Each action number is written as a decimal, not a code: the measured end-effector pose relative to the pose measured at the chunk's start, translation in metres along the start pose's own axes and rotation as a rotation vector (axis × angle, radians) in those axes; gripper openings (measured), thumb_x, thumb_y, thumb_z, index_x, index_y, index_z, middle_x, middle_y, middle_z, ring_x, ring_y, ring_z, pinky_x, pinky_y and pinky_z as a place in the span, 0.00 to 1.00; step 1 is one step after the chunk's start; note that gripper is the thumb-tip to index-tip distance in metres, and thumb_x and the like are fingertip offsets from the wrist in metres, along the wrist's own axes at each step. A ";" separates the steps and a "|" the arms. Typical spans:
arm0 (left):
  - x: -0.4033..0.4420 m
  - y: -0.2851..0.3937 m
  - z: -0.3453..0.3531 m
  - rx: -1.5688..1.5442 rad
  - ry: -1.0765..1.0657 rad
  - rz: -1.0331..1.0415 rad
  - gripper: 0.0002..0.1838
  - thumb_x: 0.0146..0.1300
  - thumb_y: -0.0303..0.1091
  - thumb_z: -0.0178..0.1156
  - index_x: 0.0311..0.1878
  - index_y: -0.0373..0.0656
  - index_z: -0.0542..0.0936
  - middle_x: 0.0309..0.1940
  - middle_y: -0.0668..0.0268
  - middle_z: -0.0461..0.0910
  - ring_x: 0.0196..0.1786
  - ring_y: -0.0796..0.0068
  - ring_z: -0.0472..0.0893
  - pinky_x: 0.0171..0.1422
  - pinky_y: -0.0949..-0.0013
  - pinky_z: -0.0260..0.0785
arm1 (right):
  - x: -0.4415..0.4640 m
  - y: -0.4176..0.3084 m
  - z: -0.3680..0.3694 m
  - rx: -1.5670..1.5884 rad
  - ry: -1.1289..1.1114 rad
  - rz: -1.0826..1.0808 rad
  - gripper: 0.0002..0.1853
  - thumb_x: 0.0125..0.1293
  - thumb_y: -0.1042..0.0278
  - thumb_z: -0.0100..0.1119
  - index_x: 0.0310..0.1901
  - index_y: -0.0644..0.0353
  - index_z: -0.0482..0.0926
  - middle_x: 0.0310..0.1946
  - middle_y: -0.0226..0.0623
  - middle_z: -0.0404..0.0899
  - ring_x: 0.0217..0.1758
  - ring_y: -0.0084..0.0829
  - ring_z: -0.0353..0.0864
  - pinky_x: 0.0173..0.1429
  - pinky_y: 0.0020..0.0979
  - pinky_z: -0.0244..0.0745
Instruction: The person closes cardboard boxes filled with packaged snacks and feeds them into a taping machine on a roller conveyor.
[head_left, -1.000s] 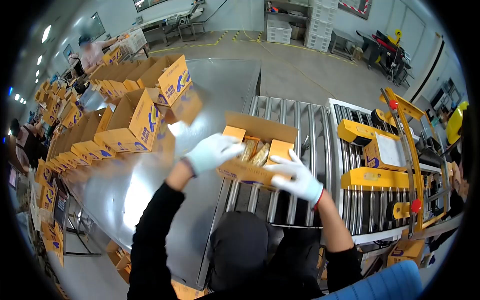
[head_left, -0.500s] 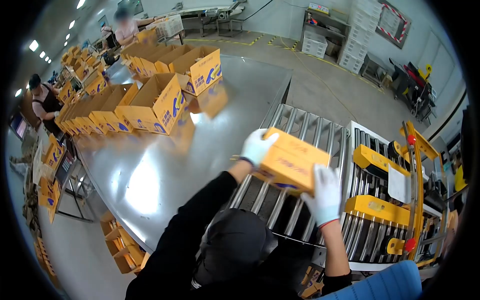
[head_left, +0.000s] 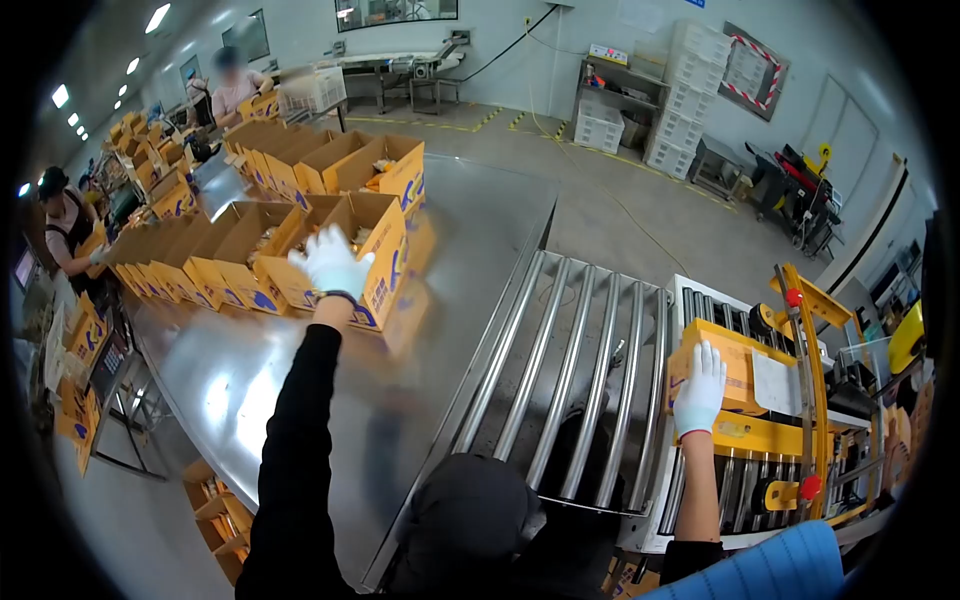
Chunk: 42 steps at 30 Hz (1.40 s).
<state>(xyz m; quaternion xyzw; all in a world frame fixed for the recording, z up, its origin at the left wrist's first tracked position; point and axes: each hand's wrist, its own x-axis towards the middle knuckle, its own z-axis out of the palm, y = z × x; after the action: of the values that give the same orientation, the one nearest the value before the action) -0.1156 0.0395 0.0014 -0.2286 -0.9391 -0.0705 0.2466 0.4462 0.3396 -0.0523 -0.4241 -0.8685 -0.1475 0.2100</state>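
1. At the counter's end of the near row, the left hand (head_left: 335, 268) in its pale glove is over the near side of an open box (head_left: 388, 262), fingers spread apart; whether they press on the cardboard I cannot tell.
2. On the other side, the right hand (head_left: 699, 392) lies against a closed box (head_left: 738, 362), fingers stretched out straight and nearly together, not wrapped around it.
3. That closed box sits on the taping-style machine's roller bed, behind a yellow side guide (head_left: 760, 436), with a white panel (head_left: 776, 384) just beside it, within a yellow frame (head_left: 820, 400) bearing red knobs (head_left: 810, 487).
4. Wrapped items (head_left: 361, 238) show inside the open box, which stands upright on the shiny metal counter (head_left: 480, 195).
5. Leftward from it runs a row of open boxes (head_left: 205, 262), with a second row (head_left: 300, 160) behind.
6. Between counter and machine lies a roller conveyor (head_left: 590, 375), its bars bare.
7. Farther out, one co-worker (head_left: 236, 92) stands beyond the rows and another (head_left: 68, 228) at the far left; white crates (head_left: 688, 100) are stacked near the back wall.
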 end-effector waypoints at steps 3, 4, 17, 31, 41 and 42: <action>-0.008 -0.002 -0.005 -0.100 -0.339 0.037 0.24 0.65 0.59 0.61 0.40 0.47 0.90 0.44 0.57 0.89 0.55 0.54 0.84 0.55 0.26 0.69 | 0.008 -0.019 -0.016 0.074 -0.429 -0.078 0.34 0.58 0.74 0.61 0.70 0.59 0.72 0.70 0.47 0.73 0.76 0.51 0.67 0.82 0.47 0.55; -0.024 0.015 -0.020 -0.045 -0.318 0.136 0.23 0.65 0.59 0.60 0.40 0.48 0.90 0.43 0.57 0.89 0.54 0.53 0.84 0.57 0.25 0.68 | -0.012 -0.023 0.027 0.590 -0.209 -0.117 0.34 0.57 0.73 0.67 0.69 0.58 0.73 0.65 0.48 0.77 0.73 0.52 0.71 0.80 0.44 0.62; -0.124 0.103 -0.099 -0.948 -1.025 0.599 0.11 0.66 0.41 0.70 0.41 0.44 0.87 0.56 0.56 0.85 0.62 0.60 0.82 0.67 0.62 0.73 | -0.021 -0.166 -0.069 1.069 -0.372 -0.519 0.19 0.60 0.54 0.74 0.46 0.59 0.89 0.46 0.41 0.89 0.57 0.43 0.85 0.73 0.45 0.69; -0.139 0.173 -0.058 -1.378 -0.915 -0.029 0.32 0.68 0.51 0.67 0.62 0.30 0.77 0.54 0.49 0.83 0.60 0.60 0.82 0.66 0.61 0.73 | -0.039 -0.146 -0.089 0.498 -0.265 -0.394 0.54 0.40 0.61 0.83 0.72 0.65 0.67 0.66 0.50 0.71 0.71 0.51 0.69 0.84 0.55 0.49; -0.186 0.235 -0.014 -1.162 -1.004 0.429 0.38 0.70 0.65 0.56 0.65 0.37 0.78 0.62 0.47 0.80 0.63 0.52 0.80 0.67 0.57 0.72 | 0.030 -0.064 -0.024 0.162 -0.010 -0.149 0.51 0.52 0.59 0.78 0.75 0.68 0.61 0.75 0.51 0.63 0.80 0.53 0.57 0.85 0.50 0.48; -0.169 0.196 -0.019 -1.080 -0.842 0.329 0.36 0.67 0.63 0.58 0.62 0.38 0.80 0.60 0.46 0.80 0.61 0.48 0.80 0.66 0.53 0.72 | 0.031 -0.061 -0.023 0.185 -0.034 -0.157 0.49 0.54 0.59 0.76 0.74 0.67 0.62 0.75 0.51 0.64 0.80 0.53 0.58 0.85 0.50 0.49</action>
<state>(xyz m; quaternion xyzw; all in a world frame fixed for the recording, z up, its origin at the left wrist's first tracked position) 0.1145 0.1418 -0.0626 -0.4659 -0.7416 -0.3944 -0.2784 0.3858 0.3142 -0.0223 -0.3359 -0.9124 -0.0756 0.2215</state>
